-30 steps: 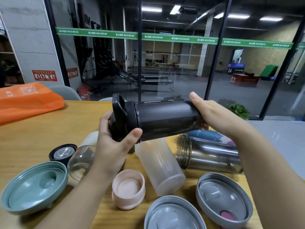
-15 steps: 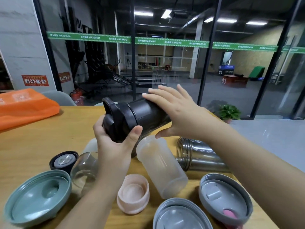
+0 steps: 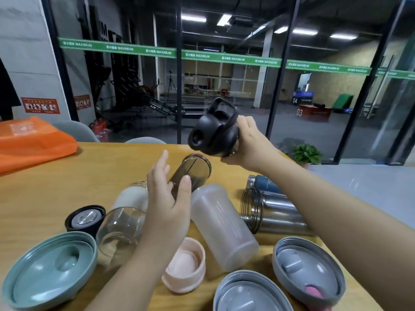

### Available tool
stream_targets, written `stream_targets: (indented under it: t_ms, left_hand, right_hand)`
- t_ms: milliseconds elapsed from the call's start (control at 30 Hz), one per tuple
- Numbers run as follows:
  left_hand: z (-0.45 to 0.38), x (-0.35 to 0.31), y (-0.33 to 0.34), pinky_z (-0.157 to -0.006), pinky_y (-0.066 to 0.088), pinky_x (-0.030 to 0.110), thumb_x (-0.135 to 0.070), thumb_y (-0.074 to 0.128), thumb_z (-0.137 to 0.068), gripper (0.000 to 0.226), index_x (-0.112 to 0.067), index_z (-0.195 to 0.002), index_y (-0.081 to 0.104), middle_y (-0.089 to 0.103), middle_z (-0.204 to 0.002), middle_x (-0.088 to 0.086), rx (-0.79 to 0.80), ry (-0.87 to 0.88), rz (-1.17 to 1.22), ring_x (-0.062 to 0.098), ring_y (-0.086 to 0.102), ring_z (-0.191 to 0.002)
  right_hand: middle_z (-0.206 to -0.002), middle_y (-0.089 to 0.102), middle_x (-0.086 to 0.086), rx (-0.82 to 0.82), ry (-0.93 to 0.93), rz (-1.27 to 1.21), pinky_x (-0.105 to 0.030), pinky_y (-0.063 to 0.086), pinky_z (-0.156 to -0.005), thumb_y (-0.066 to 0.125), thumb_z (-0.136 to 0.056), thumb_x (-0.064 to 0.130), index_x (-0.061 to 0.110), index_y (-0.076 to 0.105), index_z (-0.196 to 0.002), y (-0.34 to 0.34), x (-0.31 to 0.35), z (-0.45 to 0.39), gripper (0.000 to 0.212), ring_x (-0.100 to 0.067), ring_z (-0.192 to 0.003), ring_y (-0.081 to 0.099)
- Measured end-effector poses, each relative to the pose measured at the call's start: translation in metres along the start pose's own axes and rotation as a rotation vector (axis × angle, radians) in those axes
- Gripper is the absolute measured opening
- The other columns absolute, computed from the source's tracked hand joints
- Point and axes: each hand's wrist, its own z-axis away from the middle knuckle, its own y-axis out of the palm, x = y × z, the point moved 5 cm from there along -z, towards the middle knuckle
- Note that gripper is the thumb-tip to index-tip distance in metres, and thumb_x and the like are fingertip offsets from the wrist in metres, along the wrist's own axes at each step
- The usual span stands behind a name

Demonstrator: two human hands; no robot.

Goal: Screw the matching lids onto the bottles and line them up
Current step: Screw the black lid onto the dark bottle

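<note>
Several loose lids and bottles lie across the wooden table [image 3: 56,189]. At far left an orange bag [image 3: 33,142] rests on the back of the tabletop. Near the front-left edge a green lid [image 3: 48,272] lies upside down, and just behind it sits a small black cap [image 3: 85,218] with a silvery inside. Beside that cap a clear glass bottle [image 3: 121,232] lies on its side, with a white bottle [image 3: 131,195] behind it.

The left hand [image 3: 167,198] hovers open above the table, fingers spread and holding nothing, in front of a smoky bottle [image 3: 193,171] that lies on its side with its open mouth facing away. Below the left forearm a pink lid [image 3: 186,270] sits upside down. To its right a frosted bottle [image 3: 222,227] lies on its side, base toward the camera.

Raised above the table's far edge, the black bottle [image 3: 213,131] has its black lid on, the lid end turned toward the camera. The right hand [image 3: 251,142] is closed around its body from the right.

Further right a steel bottle [image 3: 271,212] lies on its side with its threaded mouth to the left, and a blue bottle [image 3: 265,185] lies just behind it. Two grey lids lie upside down at the front: one [image 3: 251,295] at the bottom edge, the other [image 3: 307,268] to its right with a pink tab.
</note>
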Motion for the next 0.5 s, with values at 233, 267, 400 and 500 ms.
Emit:
stream_targets:
  t_ms: [233, 267, 400, 500]
  left_hand:
    - [-0.002, 0.007, 0.004, -0.084, 0.031, 0.003, -0.016, 0.048, -0.094, 0.035, -0.046, -0.11, 0.04, 0.044, -0.113, -0.022, 0.087, 0.03, -0.214, -0.02, 0.04, -0.104]
    - [-0.002, 0.008, 0.005, -0.081, 0.031, -0.001, -0.016, 0.048, -0.094, 0.033, -0.043, -0.112, 0.041, 0.045, -0.112, -0.021, 0.104, 0.029, -0.246, -0.021, 0.04, -0.101]
    - [0.001, 0.01, 0.009, -0.083, 0.029, -0.003, -0.014, 0.048, -0.093, 0.03, -0.032, -0.117, 0.048, 0.047, -0.116, -0.015, 0.168, 0.05, -0.323, -0.012, 0.043, -0.102]
    - [0.002, 0.011, 0.011, -0.085, 0.03, 0.002, -0.016, 0.048, -0.093, 0.03, -0.029, -0.12, 0.05, 0.048, -0.12, -0.014, 0.198, 0.064, -0.366, -0.003, 0.041, -0.108]
  right_hand:
    - [-0.117, 0.063, 0.002, 0.168, 0.39, -0.294, -0.034, 0.049, -0.088, 0.088, -0.056, 0.031, 0.022, 0.049, -0.126, 0.038, -0.059, -0.01, 0.081, -0.021, -0.112, 0.057]
    - [-0.118, 0.063, 0.001, 0.186, 0.412, -0.315, -0.036, 0.049, -0.091, 0.088, -0.057, 0.031, 0.022, 0.051, -0.125, 0.042, -0.063, -0.01, 0.078, -0.021, -0.113, 0.057]
    - [-0.122, 0.063, -0.003, 0.265, 0.479, -0.359, -0.041, 0.046, -0.098, 0.087, -0.062, 0.028, 0.019, 0.054, -0.124, 0.051, -0.072, -0.004, 0.071, -0.024, -0.116, 0.056]
    - [-0.128, 0.059, -0.005, 0.307, 0.492, -0.373, -0.036, 0.043, -0.095, 0.083, -0.069, 0.031, 0.018, 0.052, -0.128, 0.054, -0.073, -0.001, 0.068, -0.025, -0.121, 0.052]
